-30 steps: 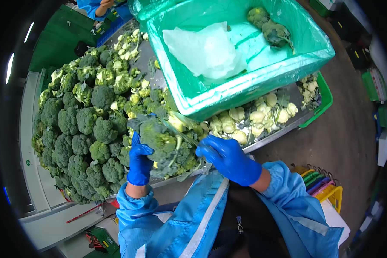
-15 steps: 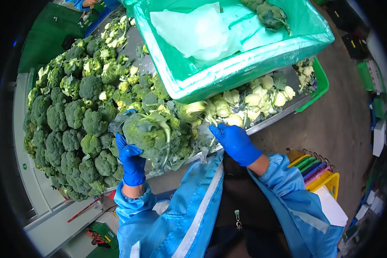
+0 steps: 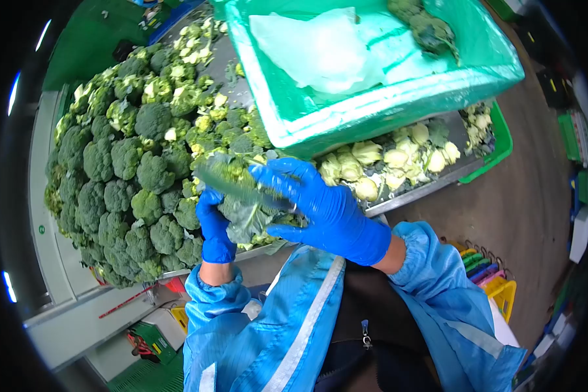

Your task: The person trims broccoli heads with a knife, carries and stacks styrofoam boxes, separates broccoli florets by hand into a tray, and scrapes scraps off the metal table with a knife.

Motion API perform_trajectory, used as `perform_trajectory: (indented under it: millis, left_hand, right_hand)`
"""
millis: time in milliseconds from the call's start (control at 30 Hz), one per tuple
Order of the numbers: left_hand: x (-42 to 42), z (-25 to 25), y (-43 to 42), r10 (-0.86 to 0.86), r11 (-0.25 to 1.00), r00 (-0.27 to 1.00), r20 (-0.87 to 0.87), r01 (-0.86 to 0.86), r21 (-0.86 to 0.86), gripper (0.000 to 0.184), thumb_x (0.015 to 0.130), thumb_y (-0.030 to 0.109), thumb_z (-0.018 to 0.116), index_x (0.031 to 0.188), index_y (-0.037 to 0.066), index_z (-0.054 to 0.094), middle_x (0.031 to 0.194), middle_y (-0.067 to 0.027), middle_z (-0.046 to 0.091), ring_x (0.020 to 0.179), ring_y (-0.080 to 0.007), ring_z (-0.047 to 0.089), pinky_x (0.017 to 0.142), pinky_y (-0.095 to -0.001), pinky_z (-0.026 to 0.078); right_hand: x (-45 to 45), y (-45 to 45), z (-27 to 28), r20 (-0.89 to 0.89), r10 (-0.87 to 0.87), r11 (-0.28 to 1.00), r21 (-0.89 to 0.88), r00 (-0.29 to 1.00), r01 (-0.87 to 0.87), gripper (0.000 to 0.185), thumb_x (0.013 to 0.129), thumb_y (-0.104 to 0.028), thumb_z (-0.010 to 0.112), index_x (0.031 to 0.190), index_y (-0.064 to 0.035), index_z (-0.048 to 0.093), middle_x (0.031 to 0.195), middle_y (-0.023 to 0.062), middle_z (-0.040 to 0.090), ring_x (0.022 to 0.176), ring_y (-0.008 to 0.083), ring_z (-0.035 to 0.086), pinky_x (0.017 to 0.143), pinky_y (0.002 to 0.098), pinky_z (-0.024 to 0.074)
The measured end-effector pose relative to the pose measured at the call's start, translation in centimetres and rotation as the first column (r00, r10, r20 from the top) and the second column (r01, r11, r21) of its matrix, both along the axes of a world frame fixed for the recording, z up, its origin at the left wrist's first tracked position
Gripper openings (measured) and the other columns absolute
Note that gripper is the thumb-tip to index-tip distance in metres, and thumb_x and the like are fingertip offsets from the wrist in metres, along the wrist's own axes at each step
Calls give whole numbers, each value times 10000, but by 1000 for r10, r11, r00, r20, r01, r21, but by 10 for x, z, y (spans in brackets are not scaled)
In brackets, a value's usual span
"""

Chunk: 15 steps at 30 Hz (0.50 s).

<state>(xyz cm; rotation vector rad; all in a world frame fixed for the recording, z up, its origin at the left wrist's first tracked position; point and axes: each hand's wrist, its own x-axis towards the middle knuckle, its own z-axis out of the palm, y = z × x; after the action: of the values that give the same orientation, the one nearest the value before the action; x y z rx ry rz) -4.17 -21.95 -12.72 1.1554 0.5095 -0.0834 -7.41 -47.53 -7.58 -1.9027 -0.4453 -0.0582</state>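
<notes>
My left hand [image 3: 215, 225], in a blue glove, is wrapped round the left side of a leafy broccoli head [image 3: 245, 215] at the front edge of the table. Over the right side of that head is my right hand [image 3: 320, 209], also gloved in blue, with fingers stretched out and apart. A blurred dark green leaf [image 3: 238, 186] crosses the top of the head and reaches towards my right fingers; whether they grip it cannot be made out. A large pile of broccoli [image 3: 117, 176] lies to the left.
A green crate [image 3: 385, 108] lined with plastic stands behind my hands, holding a white sheet and broccoli. Pale cut stalks [image 3: 398, 160] lie in front of it. Another green crate [image 3: 500, 144] is at right; coloured hangers [image 3: 480, 268] are below.
My right hand has moved left and up, from beside the broccoli to over it, and its fingers have spread. My left hand keeps hold of the broccoli. The view has shifted slightly.
</notes>
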Motion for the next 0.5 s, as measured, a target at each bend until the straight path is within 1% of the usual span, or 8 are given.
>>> perform_trajectory:
  millis: [100,167,200,267,367,400,467,500]
  left_hand:
    - [-5,-28,30,-129,953,985,-118,90,-290,278,775,198,543,1010,61,598,983,-89,623,837,-234,614,834,-386,497]
    - [-7,-66,44,11,992,994,-111,-25,-124,119,729,109,570,844,89,596,837,-51,598,757,-192,585,770,-357,496]
    - [-14,-58,45,-73,994,995,-74,67,-84,257,761,164,552,993,58,584,911,-74,618,838,-226,603,831,-371,498]
    - [-23,-36,31,-136,985,985,-107,122,-123,371,784,184,538,1120,32,586,968,-80,637,915,-251,620,893,-369,498]
    - [-30,-7,31,-252,892,961,-111,186,-411,358,788,143,584,1130,38,608,1033,-59,642,978,-231,615,909,-347,491]
    - [-36,9,24,-324,943,946,-23,320,-90,373,818,171,593,1164,33,596,1089,-61,634,1021,-224,606,923,-347,487]
    - [-48,-4,41,-572,664,815,94,393,637,444,913,279,564,1272,20,532,1242,-78,587,1129,-240,573,954,-382,479]
    - [-46,-21,58,-391,899,893,223,319,301,458,931,339,510,1276,37,518,1238,-92,579,1108,-268,578,952,-429,475]
  right_hand:
    - [10,11,6,-10,225,939,-265,974,-220,715,728,-124,729,1387,-223,470,1507,98,317,735,275,648,632,322,539]
    - [16,24,-19,191,180,982,21,965,-188,446,781,-117,687,1217,-189,622,1442,92,422,745,234,662,566,325,519]
    - [17,29,-19,143,135,959,230,980,-166,383,802,-73,681,1177,-133,635,1376,108,501,838,215,683,660,309,540]
    - [16,44,-25,-249,298,716,697,922,-44,259,877,-76,647,1114,25,617,1179,118,635,900,129,640,769,287,517]
    - [15,40,-7,-735,433,731,625,521,274,125,873,-139,665,912,-91,556,637,-26,485,471,75,484,419,246,378]
    - [13,49,-12,-779,503,649,627,375,431,111,912,-180,601,875,-130,509,592,-24,447,370,86,389,348,259,314]
    - [25,52,-50,-381,895,178,782,232,598,178,954,-239,494,803,-166,435,555,-20,391,358,81,319,337,252,277]
    - [26,54,-63,-178,947,-50,741,267,669,191,963,-251,464,793,-173,425,550,-20,387,357,79,304,334,254,273]
